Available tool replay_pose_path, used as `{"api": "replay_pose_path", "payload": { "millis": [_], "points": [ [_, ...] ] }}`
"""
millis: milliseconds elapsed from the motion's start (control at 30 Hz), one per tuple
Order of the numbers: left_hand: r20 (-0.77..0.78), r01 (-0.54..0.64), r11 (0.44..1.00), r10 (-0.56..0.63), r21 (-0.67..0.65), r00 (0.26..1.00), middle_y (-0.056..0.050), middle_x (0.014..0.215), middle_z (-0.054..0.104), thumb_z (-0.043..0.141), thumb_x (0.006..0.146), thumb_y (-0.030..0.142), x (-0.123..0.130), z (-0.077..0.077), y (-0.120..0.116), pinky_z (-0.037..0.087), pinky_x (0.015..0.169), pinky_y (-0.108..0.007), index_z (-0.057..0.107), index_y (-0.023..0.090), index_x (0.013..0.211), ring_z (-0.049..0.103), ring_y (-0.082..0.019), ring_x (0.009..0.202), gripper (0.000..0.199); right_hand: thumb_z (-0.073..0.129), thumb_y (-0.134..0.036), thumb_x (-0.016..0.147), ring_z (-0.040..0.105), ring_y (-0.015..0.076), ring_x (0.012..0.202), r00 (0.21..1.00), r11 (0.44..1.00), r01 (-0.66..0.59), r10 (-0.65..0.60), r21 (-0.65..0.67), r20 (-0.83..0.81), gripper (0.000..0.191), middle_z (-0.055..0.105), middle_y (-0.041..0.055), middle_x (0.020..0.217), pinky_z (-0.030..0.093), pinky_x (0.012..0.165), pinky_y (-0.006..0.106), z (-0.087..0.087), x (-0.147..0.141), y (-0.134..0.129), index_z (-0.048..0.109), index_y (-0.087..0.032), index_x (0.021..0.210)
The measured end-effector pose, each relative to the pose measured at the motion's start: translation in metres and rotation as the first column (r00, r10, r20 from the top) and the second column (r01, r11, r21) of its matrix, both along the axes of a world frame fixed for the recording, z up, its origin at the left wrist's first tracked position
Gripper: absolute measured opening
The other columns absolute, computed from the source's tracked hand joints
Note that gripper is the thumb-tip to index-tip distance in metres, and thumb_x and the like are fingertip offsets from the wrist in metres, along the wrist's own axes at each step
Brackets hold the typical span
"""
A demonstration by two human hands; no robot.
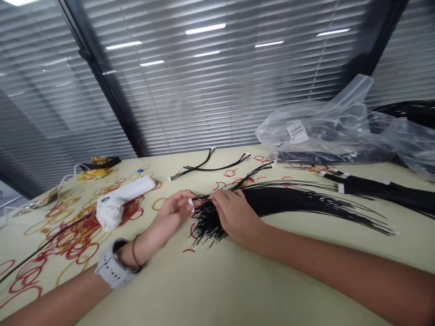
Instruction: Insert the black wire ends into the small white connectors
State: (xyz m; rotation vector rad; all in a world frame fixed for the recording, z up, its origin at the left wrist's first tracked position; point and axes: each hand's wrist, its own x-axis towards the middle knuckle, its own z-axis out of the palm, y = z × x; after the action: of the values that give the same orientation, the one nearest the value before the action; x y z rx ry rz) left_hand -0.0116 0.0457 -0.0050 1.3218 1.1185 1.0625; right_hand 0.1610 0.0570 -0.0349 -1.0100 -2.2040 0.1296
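The left hand pinches a small white tag between its fingers, with black wires running into the grip; the fingertips hide how they meet it. The right hand presses down on a fan of thin black wires, its fingers close together and covering the middle of the bundle. The splayed wire ends show tiny pale tips, too small to make out. A white wristwatch and a dark bracelet circle the left wrist. Loose red and yellow rubber bands scatter over the pale cream desk, beside a crumpled white tube-shaped object. Farther off lie two short black cables, a bunch of white-tagged black cables, cut off by the right edge, and a clear plastic bag whose white label is unreadable.
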Motion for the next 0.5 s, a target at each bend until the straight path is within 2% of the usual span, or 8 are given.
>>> {"api": "replay_pose_path", "payload": {
  "millis": [133, 300, 400, 500],
  "points": [
    [0.007, 0.024, 1.000, -0.024, 0.015, 1.000, -0.001, 0.075, 0.062, 0.061, 0.071, 0.017, -0.0015, -0.0002, 0.0001, 0.041, 0.060, -0.016, 0.051, 0.018, 0.084, 0.056, -0.010, 0.071, 0.017, 0.034, -0.008, 0.082, 0.049, 0.0137, 0.075, 0.998, 0.998, -0.051, 0.050, 0.024, 0.025, 0.018, 0.058, 0.0025, 0.083, 0.025, 0.067, 0.027, -0.0011, -0.0003, -0.0008, 0.048, -0.015, 0.089],
    [-0.012, 0.033, 0.999, -0.032, 0.006, 0.999, -0.004, 0.087, 0.063, 0.058, 0.075, 0.019, -0.0057, -0.0040, 0.0015, 0.042, 0.067, -0.017, 0.051, 0.018, 0.089, 0.056, -0.012, 0.081, 0.016, 0.035, -0.016, 0.084, 0.047, 0.0116, 0.064, 0.999, 0.998, -0.029, 0.028, -0.053, -0.032, 0.015, 0.056, -0.0004, 0.069, 0.024, 0.063, 0.026, 0.0046, 0.0017, -0.0026, 0.049, -0.016, 0.077],
    [-0.040, -0.003, 1.000, 0.003, 0.008, 0.999, -0.005, 0.092, 0.063, 0.058, 0.075, 0.022, -0.0076, -0.0062, 0.0017, 0.042, 0.068, -0.018, 0.052, 0.019, 0.090, 0.056, -0.013, 0.084, 0.016, 0.035, -0.017, 0.084, 0.045, 0.0114, 0.062, 0.999, 0.999, -0.019, 0.018, -0.035, -0.040, 0.017, 0.055, -0.0008, 0.068, 0.023, 0.062, 0.027, 0.0050, 0.0023, -0.0028, 0.048, -0.016, 0.072],
    [-0.071, -0.028, 0.999, 0.029, 0.021, 0.997, -0.005, 0.092, 0.064, 0.059, 0.074, 0.023, -0.0080, -0.0062, 0.0011, 0.042, 0.068, -0.019, 0.052, 0.020, 0.089, 0.057, -0.014, 0.084, 0.017, 0.037, -0.012, 0.081, 0.043, 0.0116, 0.061, 1.000, 1.000, 0.015, -0.015, -0.005, -0.010, 0.015, 0.054, -0.0012, 0.067, 0.022, 0.062, 0.027, 0.0010, 0.0027, -0.0021, 0.047, -0.016, 0.071]
  ]
}}
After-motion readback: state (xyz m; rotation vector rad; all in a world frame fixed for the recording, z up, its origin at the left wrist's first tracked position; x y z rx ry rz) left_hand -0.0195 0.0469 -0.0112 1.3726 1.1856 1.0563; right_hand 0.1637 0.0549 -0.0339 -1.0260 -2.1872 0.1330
